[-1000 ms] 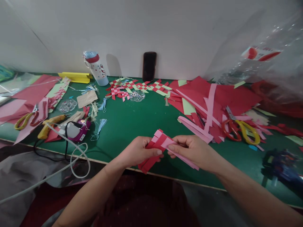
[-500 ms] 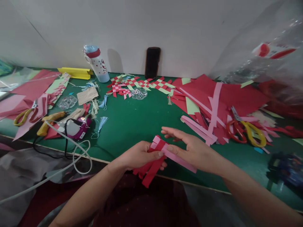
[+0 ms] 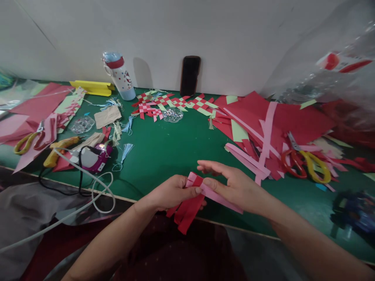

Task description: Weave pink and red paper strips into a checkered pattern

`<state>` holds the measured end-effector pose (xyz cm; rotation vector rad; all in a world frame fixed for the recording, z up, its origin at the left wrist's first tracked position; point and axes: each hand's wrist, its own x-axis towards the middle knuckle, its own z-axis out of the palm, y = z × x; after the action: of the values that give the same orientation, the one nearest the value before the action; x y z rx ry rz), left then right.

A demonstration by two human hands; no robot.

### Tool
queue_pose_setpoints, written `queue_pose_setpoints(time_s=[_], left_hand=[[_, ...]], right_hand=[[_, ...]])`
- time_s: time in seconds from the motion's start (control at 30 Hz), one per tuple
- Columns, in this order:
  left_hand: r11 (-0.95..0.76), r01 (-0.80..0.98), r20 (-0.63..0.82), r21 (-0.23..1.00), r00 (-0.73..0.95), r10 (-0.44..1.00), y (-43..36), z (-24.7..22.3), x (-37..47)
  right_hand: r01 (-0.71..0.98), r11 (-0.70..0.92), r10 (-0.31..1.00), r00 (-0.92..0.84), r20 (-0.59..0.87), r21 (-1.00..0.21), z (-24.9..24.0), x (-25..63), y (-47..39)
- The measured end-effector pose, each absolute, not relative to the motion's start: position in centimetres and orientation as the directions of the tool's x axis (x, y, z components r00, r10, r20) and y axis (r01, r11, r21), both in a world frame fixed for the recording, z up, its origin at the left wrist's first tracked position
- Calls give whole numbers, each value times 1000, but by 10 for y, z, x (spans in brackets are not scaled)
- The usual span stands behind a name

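Observation:
Near the table's front edge, my left hand [image 3: 172, 192] pinches a partly woven bundle of red paper strips [image 3: 187, 214], thumb on top and fingers underneath. The red strips hang down toward me over the edge. A pink paper strip [image 3: 222, 199] crosses the bundle and slants down to the right. My right hand [image 3: 234, 183] grips this pink strip by the weave; its thumb lies on the paper and its forefinger stretches out past it. The undersides of both hands are hidden.
Scissors [image 3: 307, 160] lie among paper strips and red sheets [image 3: 301, 121] at right; more scissors [image 3: 31, 138] at left. A yellow glue gun [image 3: 60, 150], cables, tassels [image 3: 125, 154] and a bead tray [image 3: 172, 114] are around. A bottle [image 3: 120, 76] and phone [image 3: 190, 75] stand at the wall.
My right thumb has shifted slightly up and left over the weave. The red strips' hanging ends have spread and turned a little. The view has tilted slightly.

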<state>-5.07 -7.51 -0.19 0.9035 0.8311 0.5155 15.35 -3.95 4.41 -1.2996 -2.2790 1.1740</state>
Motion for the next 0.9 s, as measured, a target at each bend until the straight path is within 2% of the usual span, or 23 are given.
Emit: queue_pose_setpoints(time_s=[0.13, 0.2, 0.3, 0.43, 0.63, 0.9], left_hand=[[544, -42, -433, 838, 556, 709, -76, -1, -53], [543, -45, -436, 838, 544, 717, -76, 0, -54], [449, -4, -381, 894, 524, 762, -75, 2, -56], [296, 30, -281, 955, 417, 864, -69, 5, -56], [343, -38, -312, 939, 333, 890, -66, 1, -53], [317, -21, -301, 948, 253, 919, -69, -5, -52]], right_hand=[[635, 100, 772, -536, -343, -766, 43, 155, -36], [650, 62, 762, -521, -385, -757, 42, 156, -35], [645, 39, 773, -504, -386, -763, 39, 156, -35], [641, 17, 765, -502, -403, -767, 40, 153, -36], [653, 23, 764, -500, -408, -757, 40, 151, -35], [659, 52, 768, -506, -392, -750, 37, 152, -33]])
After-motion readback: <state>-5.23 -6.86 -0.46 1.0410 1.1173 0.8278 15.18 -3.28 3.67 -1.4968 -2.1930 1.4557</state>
